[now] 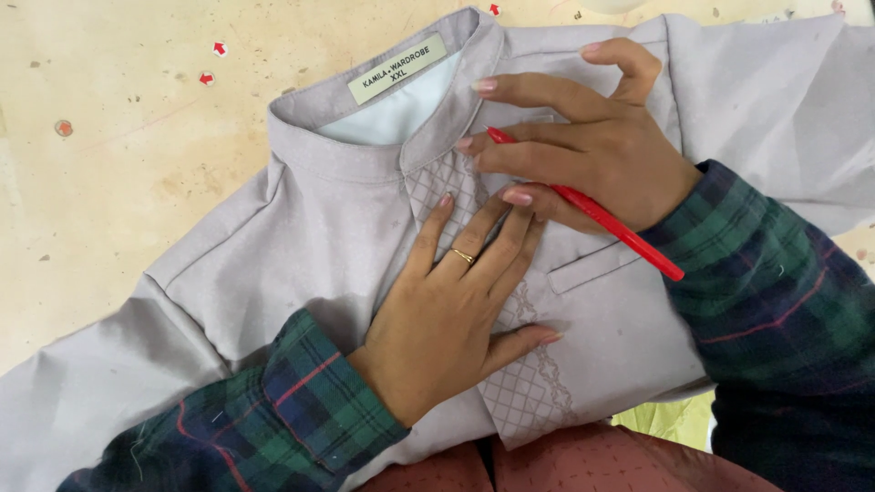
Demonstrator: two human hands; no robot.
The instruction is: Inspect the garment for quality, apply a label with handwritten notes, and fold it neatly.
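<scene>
A pale lilac-grey shirt (301,228) with a stand collar and an embroidered lattice placket (524,387) lies flat, front up. My left hand (456,310) presses flat on the placket at chest height, fingers spread, a gold ring on one finger. My right hand (583,137) rests on the shirt just right of the collar, gripping a red pen (629,239) between the fingers, its tip near the top of the placket. Both arms wear dark green and blue plaid sleeves.
The shirt lies on a worn cream table top (109,155) with small red marker stickers (219,48) at the upper left. A white label (397,68) sits inside the collar. Yellow-green cloth (665,421) and reddish-brown fabric (565,465) show at the bottom edge.
</scene>
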